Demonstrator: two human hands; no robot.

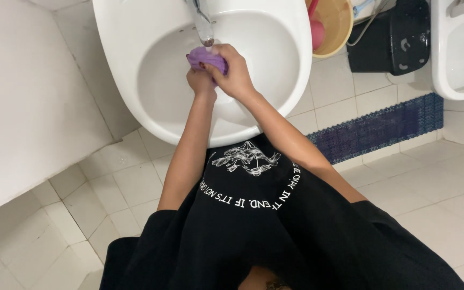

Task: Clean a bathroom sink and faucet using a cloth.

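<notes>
Purple cloth [206,58], bunched into a wad, sits over the middle of the white washbasin [135,64], directly under the spout of the metal tap [204,27] and held between both hands.

The washbasin is the largest thing here, a rounded white bowl that fills the upper middle of the view, its front rim just above the person's black printed shirt [253,225]. To its left runs a white tiled ledge [28,96]. Pale floor tiles [436,198] spread below, crossed on the right by a dark blue patterned strip [382,126]. At the top right stands a black bin [390,37], beside it a yellow bucket [336,24] with something pink inside, and at the far right edge a second white fixture [460,53].

The right hand [234,75] has its grip closed tight over the top and side of the cloth. The left hand [200,81] lies under and behind it, its grip also closed on the wad, fingers mostly hidden.
</notes>
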